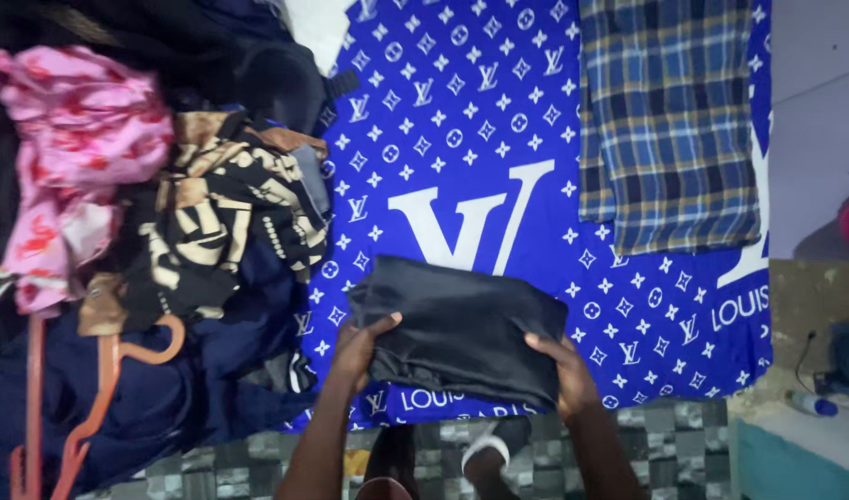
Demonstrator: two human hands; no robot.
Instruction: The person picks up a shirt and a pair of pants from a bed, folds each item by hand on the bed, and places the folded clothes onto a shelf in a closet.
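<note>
Blue patterned bedsheet [499, 139] fills most of the frame, spread flat with white letters and star shapes, giving a wide surface for laying cloth out. At the left of the frame a big heap of clothes [165, 231] spills over its edge: a pink flowered piece on top, a black-and-tan printed one beside it, dark blue cloth underneath, all loose and crumpled as if not sorted. In the upper right lies a plaid cloth [670, 120], folded flat and square, well apart from the heap. Low in the middle sits a dark folded garment [461, 324], resting on the sheet near its lower edge. The left hand [360, 347] grips its left side, thumb on top, and the right hand [568, 370] grasps its right corner, so both ends stay together and the fold holds. An orange hanger [100, 389] lies at the lower left, partly under the heap.
</note>
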